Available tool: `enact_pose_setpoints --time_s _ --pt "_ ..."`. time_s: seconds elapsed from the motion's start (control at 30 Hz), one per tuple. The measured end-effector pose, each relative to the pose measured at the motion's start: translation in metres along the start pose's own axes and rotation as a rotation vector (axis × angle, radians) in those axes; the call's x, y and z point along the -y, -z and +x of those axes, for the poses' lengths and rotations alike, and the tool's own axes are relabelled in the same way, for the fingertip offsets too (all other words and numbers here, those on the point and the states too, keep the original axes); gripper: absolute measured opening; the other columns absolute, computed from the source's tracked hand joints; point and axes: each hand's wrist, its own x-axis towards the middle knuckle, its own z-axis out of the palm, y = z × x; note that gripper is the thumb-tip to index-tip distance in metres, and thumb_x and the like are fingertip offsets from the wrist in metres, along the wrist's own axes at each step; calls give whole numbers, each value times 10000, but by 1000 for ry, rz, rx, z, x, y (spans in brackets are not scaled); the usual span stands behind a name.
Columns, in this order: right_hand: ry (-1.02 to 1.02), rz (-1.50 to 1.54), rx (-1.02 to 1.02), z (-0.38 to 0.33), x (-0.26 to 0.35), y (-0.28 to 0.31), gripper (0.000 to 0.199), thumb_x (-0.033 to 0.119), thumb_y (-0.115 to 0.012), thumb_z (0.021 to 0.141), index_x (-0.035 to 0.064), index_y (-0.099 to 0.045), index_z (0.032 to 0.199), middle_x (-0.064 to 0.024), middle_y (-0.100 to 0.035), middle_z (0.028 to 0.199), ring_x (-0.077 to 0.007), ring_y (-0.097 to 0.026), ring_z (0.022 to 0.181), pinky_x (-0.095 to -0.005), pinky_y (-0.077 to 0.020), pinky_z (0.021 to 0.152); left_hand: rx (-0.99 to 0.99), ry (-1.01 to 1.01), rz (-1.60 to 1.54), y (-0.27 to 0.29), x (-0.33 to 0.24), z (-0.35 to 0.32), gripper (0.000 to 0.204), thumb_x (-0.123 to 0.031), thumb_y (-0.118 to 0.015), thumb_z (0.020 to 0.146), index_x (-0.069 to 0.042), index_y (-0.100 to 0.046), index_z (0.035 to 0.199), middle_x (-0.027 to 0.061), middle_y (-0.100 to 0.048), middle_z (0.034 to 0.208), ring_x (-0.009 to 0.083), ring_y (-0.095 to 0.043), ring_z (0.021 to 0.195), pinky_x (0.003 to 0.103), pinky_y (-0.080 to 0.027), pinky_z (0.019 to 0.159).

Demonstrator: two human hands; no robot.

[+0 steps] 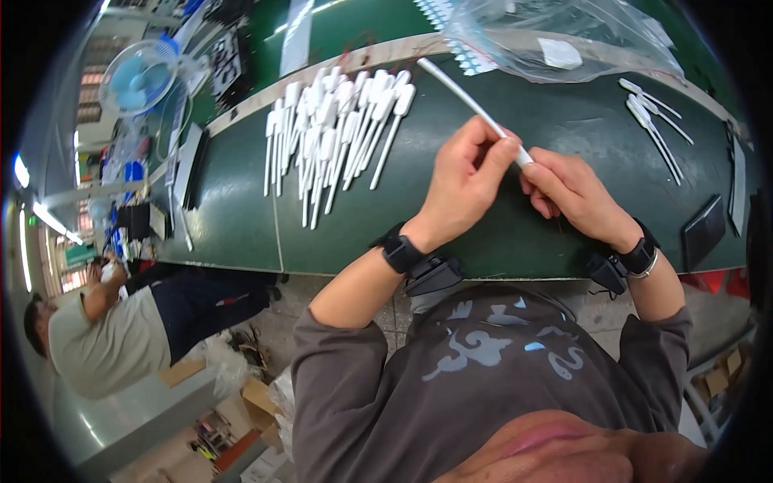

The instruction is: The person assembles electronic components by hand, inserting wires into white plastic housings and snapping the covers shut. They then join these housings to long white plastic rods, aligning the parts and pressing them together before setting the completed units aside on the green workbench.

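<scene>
Both my hands are raised over the dark green tabletop, gripping one slim white stick [460, 91]. It slants up and to the left, its far tip pointing toward the back of the table. My left hand [465, 183] pinches the lower part of the shaft between thumb and curled fingers. Just beside it, my right hand [573, 191] is closed on the thicker bottom end, which its fingers partly cover. Left of my hands lies a heap of white sticks with wider, paddle-like heads [328, 133]. Several similar sticks [644, 117] lie to the far right.
A clear plastic bag [547, 36] lies across the table's back edge. A dark flat box-like object [704, 231] sits near the front right. At far left stand a fan [138, 76] and a co-worker [113, 334] in a light shirt.
</scene>
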Motion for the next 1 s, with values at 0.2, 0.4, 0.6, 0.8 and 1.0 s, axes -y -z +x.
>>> enact_pose_setpoints --time_s 0.2,0.4,0.6,0.8,1.0 --pt "158 78 -132 4 -16 -9 289 280 -436 1063 41 -557 956 36 -509 668 -60 -451 546 -241 -411 555 -11 -128 128 2 -8 0 162 -178 -588 1003 -21 -623 981 4 -599 807 36 -502 625 194 -399 542" --pt "87 457 -41 4 -6 3 280 274 -477 1051 16 -582 1073 61 -432 650 -34 -409 553 -224 -407 570 -212 -133 -114 30 -36 -5 183 -192 -596 1000 -16 -643 1008 34 -633 823 64 -551 581 197 -416 502" --pt "85 531 -220 8 -4 21 305 279 -508 1041 7 -589 1153 72 -380 645 -15 -368 568 -208 -382 569 -708 -146 -630 107 -36 -6 196 -197 -588 1002 -24 -626 1087 49 -666 983 98 -639 812 203 -490 602" --pt "59 504 -180 8 -9 20 294 277 -515 1037 15 -601 1140 74 -384 649 -22 -357 561 -207 -371 564 -641 -34 -701 108 -22 -4 214 -236 -574 1012 -44 -619 1093 42 -657 1021 101 -620 852 231 -498 642" --pt "177 334 -305 5 -16 28 287 271 -515 1037 19 -612 1135 74 -383 659 -28 -342 569 -207 -372 580 -291 -144 -623 58 -60 -34 275 -308 -510 1045 -80 -604 923 25 -622 816 119 -556 673 267 -451 577"
